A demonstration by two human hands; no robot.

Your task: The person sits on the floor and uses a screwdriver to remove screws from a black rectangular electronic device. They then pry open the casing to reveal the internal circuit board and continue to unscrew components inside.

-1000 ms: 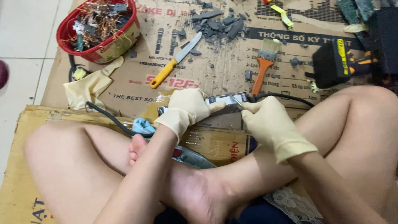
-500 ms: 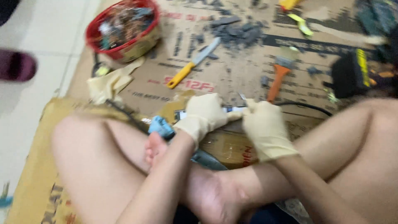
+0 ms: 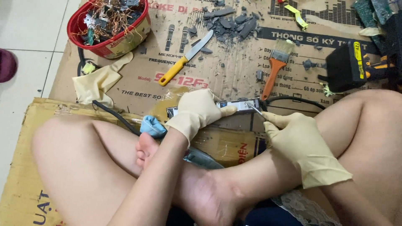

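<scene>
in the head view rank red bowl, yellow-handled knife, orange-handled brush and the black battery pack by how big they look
1. red bowl, partly cut off by the frame's top edge
2. black battery pack
3. yellow-handled knife and orange-handled brush: both long and thin, too alike to rank

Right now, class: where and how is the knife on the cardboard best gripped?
Grip the knife by its yellow handle, coming from the lower-left end. The handle lies bare on the cardboard, pointing toward the person, while the blade points away toward the grey debris.
</scene>
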